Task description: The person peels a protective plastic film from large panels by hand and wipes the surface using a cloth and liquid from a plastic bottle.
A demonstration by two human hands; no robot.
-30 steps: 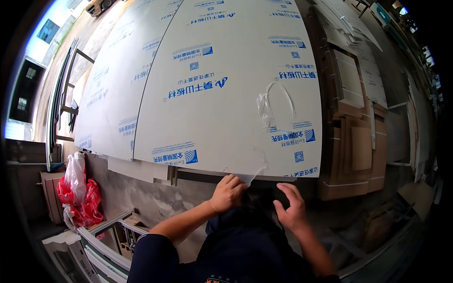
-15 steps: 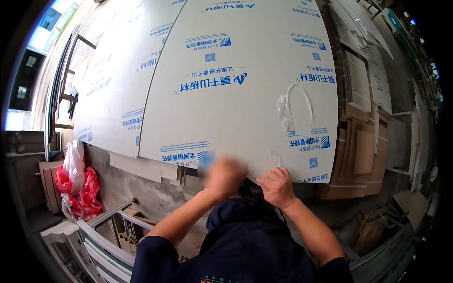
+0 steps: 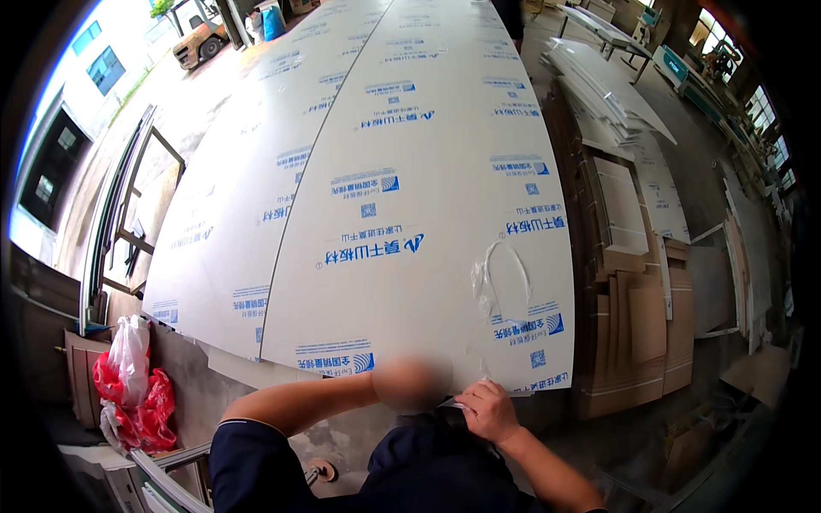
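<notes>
Two large white boards, covered in film with blue print, lie side by side; the right-hand board [image 3: 410, 214] stretches away from me. At its near edge my right hand [image 3: 490, 412] is closed, its fingers pinching a thin whitish strip [image 3: 460, 404] that looks like plastic film. My left hand [image 3: 389, 383] is at the same edge, just left of it. A round blur covers its fingers, so what it holds cannot be made out. A crumpled loop of clear plastic film [image 3: 523, 272] rests on the board beyond my right hand.
The left-hand board [image 3: 214, 248] adjoins across a narrow seam. Brown panels [image 3: 637, 333] are stacked at the right, with white sheets [image 3: 603, 81] farther back. Red and white plastic bags [image 3: 141, 393] hang at the left near a metal frame [image 3: 141, 205]. A forklift [image 3: 198, 38] stands far off.
The view has tilted up, showing more of the far end. My left forearm now lies more sideways with the elbow out. Both hands remain at the board's near edge.
</notes>
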